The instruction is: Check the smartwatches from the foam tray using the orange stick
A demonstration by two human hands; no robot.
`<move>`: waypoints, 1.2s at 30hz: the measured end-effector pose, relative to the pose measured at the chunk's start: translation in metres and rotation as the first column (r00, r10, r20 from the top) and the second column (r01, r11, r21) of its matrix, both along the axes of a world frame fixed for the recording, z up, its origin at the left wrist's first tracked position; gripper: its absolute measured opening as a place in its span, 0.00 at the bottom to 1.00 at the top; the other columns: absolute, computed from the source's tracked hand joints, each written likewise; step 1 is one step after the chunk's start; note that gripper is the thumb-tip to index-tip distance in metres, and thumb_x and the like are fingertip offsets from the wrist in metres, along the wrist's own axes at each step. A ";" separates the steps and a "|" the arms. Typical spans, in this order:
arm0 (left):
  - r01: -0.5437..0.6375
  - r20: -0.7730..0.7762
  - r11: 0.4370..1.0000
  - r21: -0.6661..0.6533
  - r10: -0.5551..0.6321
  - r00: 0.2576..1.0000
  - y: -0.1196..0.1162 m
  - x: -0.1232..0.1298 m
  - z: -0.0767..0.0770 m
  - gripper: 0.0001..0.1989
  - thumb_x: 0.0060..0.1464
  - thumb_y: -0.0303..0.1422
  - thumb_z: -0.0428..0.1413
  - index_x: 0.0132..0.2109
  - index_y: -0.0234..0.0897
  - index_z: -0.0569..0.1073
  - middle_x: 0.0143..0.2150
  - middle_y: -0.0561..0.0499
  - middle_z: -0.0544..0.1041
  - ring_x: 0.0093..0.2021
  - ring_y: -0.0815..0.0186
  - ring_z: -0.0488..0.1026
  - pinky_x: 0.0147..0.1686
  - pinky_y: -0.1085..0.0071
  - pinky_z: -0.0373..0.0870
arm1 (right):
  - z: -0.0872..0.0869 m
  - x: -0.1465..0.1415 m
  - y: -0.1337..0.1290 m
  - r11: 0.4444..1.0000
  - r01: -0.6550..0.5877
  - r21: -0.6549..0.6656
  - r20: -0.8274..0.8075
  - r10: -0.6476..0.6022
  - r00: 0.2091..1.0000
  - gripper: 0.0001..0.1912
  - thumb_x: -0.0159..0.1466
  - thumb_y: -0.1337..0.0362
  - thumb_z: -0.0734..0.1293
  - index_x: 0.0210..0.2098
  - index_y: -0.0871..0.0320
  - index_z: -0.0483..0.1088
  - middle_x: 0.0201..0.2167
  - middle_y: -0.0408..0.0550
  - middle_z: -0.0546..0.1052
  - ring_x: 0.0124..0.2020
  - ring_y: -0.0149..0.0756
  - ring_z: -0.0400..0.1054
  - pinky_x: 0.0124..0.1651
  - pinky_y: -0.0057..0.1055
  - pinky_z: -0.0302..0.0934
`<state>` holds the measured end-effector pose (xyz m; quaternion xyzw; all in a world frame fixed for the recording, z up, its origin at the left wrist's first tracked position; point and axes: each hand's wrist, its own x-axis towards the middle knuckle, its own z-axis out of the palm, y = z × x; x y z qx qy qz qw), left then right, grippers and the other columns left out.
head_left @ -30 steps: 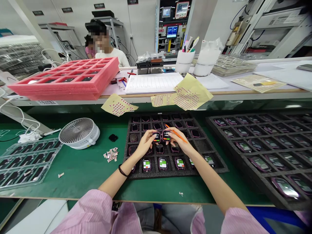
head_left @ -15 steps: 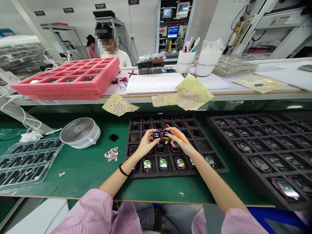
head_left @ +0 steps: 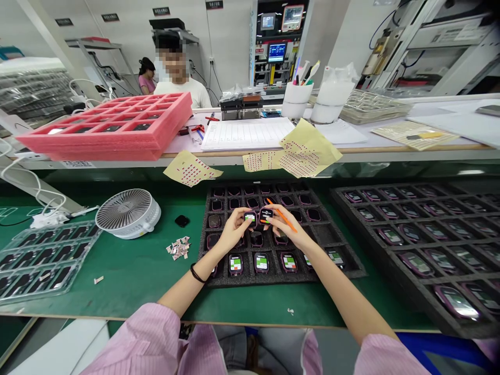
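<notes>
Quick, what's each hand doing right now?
Left hand: closed, pinching a smartwatch.
Right hand: closed, pinching another smartwatch and an orange stick.

i'm at a bench in an electronics workshop — a green bench mat (head_left: 128,297), foam trays (head_left: 390,186) of smartwatches (head_left: 235,264), and a rack of lit instruments (head_left: 277,52) — clearly factory assembly.

White desk fan (head_left: 128,213) on the green mat (head_left: 128,291) before me. Beyond the fan, stacked pink foam trays (head_left: 105,127); to its left, a clear plastic tray (head_left: 42,260) of dark units; to its right, a small black piece (head_left: 182,221) and loose sticker scraps (head_left: 178,248).
</notes>
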<state>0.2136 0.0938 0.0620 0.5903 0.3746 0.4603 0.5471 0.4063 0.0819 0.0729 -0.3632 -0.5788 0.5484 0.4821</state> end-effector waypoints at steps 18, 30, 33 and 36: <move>0.018 0.019 1.000 0.001 -0.018 1.000 0.002 -0.001 -0.002 0.18 0.55 0.43 0.54 0.47 0.36 0.66 0.40 0.48 0.74 0.26 0.72 0.73 0.16 0.80 0.61 | 0.000 0.001 -0.001 0.999 0.035 -0.001 0.046 -0.035 0.998 0.15 0.63 0.54 0.64 0.45 0.55 0.65 0.27 0.42 0.71 0.21 0.29 0.64 0.17 0.24 0.51; -0.021 0.013 1.000 0.015 0.021 1.000 0.001 0.000 -0.001 0.20 0.51 0.37 0.59 0.50 0.37 0.66 0.48 0.44 0.73 0.31 0.68 0.76 0.19 0.80 0.64 | -0.005 0.001 0.002 0.999 0.043 0.010 0.020 -0.044 0.999 0.20 0.58 0.57 0.69 0.47 0.53 0.63 0.36 0.46 0.70 0.28 0.32 0.70 0.17 0.22 0.52; -0.048 0.007 0.999 0.009 0.048 0.999 0.002 -0.001 0.000 0.17 0.53 0.40 0.57 0.46 0.36 0.67 0.43 0.46 0.74 0.26 0.71 0.74 0.16 0.80 0.61 | 0.001 0.001 -0.001 0.997 0.075 -0.011 0.037 -0.074 0.997 0.15 0.60 0.55 0.66 0.44 0.55 0.65 0.30 0.44 0.71 0.22 0.29 0.66 0.17 0.24 0.51; -0.039 0.002 0.999 0.003 0.039 0.999 0.003 -0.001 0.001 0.16 0.55 0.43 0.54 0.44 0.35 0.67 0.37 0.49 0.74 0.24 0.72 0.73 0.15 0.81 0.60 | 0.004 0.001 -0.002 0.993 0.110 -0.032 0.045 -0.109 0.993 0.13 0.62 0.54 0.65 0.42 0.55 0.67 0.25 0.42 0.70 0.20 0.29 0.64 0.17 0.25 0.50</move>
